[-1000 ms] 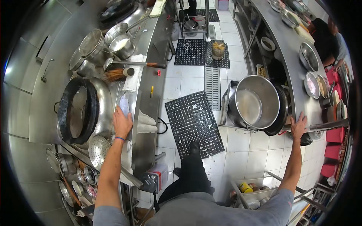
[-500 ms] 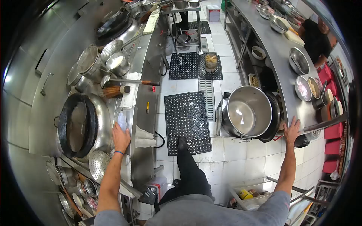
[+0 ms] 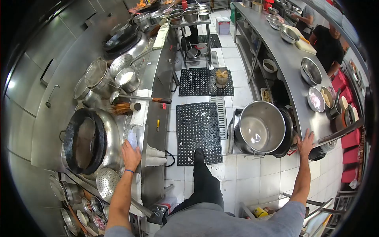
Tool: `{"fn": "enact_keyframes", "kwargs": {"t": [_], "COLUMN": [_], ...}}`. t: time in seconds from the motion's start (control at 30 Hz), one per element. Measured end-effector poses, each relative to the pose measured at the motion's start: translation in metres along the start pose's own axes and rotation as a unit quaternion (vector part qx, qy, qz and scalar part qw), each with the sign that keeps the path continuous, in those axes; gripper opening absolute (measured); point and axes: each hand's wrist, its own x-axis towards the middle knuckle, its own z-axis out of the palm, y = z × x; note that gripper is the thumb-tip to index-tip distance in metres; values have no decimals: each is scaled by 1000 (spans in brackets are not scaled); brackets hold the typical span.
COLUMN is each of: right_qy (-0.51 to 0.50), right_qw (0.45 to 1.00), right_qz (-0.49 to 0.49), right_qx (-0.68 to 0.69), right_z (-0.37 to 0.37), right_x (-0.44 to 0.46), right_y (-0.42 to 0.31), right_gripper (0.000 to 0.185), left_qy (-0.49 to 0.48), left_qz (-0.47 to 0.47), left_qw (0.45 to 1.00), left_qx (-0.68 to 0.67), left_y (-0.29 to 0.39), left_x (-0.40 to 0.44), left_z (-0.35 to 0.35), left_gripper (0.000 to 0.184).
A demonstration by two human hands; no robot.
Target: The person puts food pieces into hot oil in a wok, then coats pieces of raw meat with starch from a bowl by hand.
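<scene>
My left hand (image 3: 130, 155) rests on the steel edge of the stove counter (image 3: 155, 65), fingers stretched out. Just beyond its fingertips lies a crumpled pale bluish thing (image 3: 132, 138), cloth or plastic; I cannot tell which. To its left sits a black wok (image 3: 102, 144) with brownish liquid inside, and a perforated strainer (image 3: 107, 184) lies beside the wrist. My right hand (image 3: 305, 143) lies with fingers spread on the near corner of the long steel table (image 3: 290, 75), holding nothing. Left of that hand stands a large steel stockpot (image 3: 262, 126), with only a glare inside.
Black rubber mats (image 3: 198, 132) and a drain grate (image 3: 222, 118) run along the tiled floor. A wooden-handled ladle (image 3: 146, 98), a bamboo brush (image 3: 122, 108) and a folded white towel (image 3: 140, 112) lie on the counter. A person (image 3: 328, 47) stands beyond the table.
The head view has tilted up, so the scene sits lower in the picture and more shows at the far end. Both hands keep their places on the steel edges.
</scene>
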Motion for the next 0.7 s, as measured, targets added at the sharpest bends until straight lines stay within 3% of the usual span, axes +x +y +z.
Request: {"fn": "enact_keyframes", "kwargs": {"t": [0.7], "right_qy": [-31], "right_qw": [998], "right_qz": [4], "right_qx": [-49], "right_z": [10], "right_x": [9], "right_y": [-1], "right_gripper": [87], "left_qy": [-71], "left_qz": [21], "left_qw": [997], "left_qx": [-33], "left_y": [-3], "left_x": [15], "left_z": [2], "left_gripper": [84]}}
